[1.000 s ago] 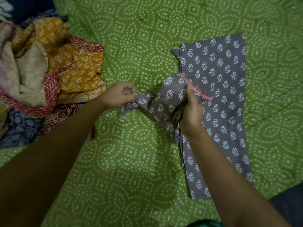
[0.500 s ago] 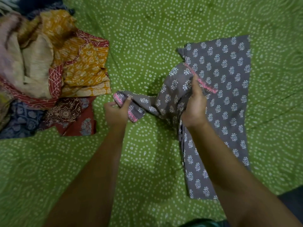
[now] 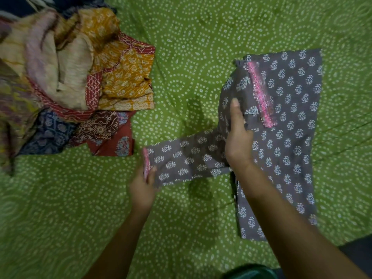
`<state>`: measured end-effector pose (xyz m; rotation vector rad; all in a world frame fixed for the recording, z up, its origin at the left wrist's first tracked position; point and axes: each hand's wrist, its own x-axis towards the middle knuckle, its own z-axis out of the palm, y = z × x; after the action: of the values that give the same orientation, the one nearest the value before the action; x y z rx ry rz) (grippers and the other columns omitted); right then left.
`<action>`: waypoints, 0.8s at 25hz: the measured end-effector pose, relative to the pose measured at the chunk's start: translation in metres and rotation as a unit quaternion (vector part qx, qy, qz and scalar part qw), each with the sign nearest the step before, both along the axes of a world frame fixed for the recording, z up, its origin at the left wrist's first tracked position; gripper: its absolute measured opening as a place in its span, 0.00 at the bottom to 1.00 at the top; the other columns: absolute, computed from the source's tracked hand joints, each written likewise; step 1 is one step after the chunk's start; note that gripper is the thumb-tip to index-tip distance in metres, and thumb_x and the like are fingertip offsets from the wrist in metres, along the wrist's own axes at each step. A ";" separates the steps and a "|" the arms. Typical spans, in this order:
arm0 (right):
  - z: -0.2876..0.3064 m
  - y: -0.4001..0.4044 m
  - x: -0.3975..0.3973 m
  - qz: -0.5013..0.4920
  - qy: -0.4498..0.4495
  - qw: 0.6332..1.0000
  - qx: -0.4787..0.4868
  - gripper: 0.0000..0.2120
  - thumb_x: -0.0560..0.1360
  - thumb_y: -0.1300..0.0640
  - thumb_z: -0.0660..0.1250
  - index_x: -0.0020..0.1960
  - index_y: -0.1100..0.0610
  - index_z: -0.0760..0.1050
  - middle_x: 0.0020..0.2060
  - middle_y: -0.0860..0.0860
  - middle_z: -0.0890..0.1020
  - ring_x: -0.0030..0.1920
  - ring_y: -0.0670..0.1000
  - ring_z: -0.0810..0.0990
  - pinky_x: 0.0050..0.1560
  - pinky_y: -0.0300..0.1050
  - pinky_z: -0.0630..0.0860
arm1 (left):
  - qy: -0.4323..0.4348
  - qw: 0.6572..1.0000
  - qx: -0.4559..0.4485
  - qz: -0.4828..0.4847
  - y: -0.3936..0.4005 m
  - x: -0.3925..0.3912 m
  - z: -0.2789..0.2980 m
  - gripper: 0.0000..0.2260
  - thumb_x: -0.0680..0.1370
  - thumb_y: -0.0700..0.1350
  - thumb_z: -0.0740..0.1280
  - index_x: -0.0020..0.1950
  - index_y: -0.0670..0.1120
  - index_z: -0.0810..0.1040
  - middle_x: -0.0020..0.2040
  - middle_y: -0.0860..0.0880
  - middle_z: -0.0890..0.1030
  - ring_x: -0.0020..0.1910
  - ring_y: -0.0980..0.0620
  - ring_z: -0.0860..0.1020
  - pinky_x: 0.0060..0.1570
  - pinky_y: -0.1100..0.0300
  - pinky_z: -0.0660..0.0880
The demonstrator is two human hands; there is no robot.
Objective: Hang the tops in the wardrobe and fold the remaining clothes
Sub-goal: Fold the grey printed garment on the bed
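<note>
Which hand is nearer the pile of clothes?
Left. The left hand grips the grey sleeve's pink cuff just below and right of the pile; the right hand is farther right, on the grey garment.

grey top (image 3: 285, 137) w/ white floral print, pink trim: body flat on the green sheet, right of the grip. One sleeve stretched out left between both grips, pink cuff pinched at its far end. Other sleeve folded over the body just above the right-hand grip. Pile of mixed printed clothes (image 3: 66, 81) heaped well left, untouched
</note>
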<state>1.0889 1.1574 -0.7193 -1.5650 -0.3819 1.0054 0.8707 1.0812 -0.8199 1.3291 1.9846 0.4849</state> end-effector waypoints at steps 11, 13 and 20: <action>-0.101 -0.082 -0.122 0.663 -0.494 0.548 -0.130 0.29 0.77 0.57 0.38 0.78 0.53 0.38 0.77 0.48 0.38 0.74 0.58 0.50 0.66 0.55 0.58 | -0.132 0.971 -0.082 0.182 -0.007 -0.012 -0.014 0.15 0.81 0.49 0.59 0.51 0.40 0.79 0.47 0.44 0.79 0.48 0.48 0.77 0.46 0.62 0.67; -0.107 -0.082 -0.131 0.685 -0.485 0.525 -0.145 0.31 0.80 0.55 0.48 0.78 0.56 0.38 0.77 0.50 0.38 0.75 0.58 0.48 0.68 0.56 0.56 | -0.149 0.955 -0.114 0.228 0.000 -0.011 -0.015 0.18 0.80 0.54 0.61 0.48 0.41 0.81 0.44 0.44 0.81 0.42 0.51 0.75 0.41 0.62 0.66; -0.101 -0.031 -0.031 0.533 -0.506 0.674 -0.071 0.16 0.80 0.47 0.55 0.64 0.48 0.73 0.60 0.48 0.78 0.60 0.52 0.69 0.57 0.49 0.60 | -0.085 0.982 -0.059 0.156 -0.001 -0.010 -0.018 0.21 0.80 0.54 0.62 0.30 0.45 0.73 0.26 0.47 0.74 0.27 0.54 0.68 0.32 0.58 0.65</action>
<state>1.0575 1.1266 -0.8205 -1.9207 -2.2510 0.8417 0.8609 1.0806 -0.8382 0.8755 2.0499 0.5943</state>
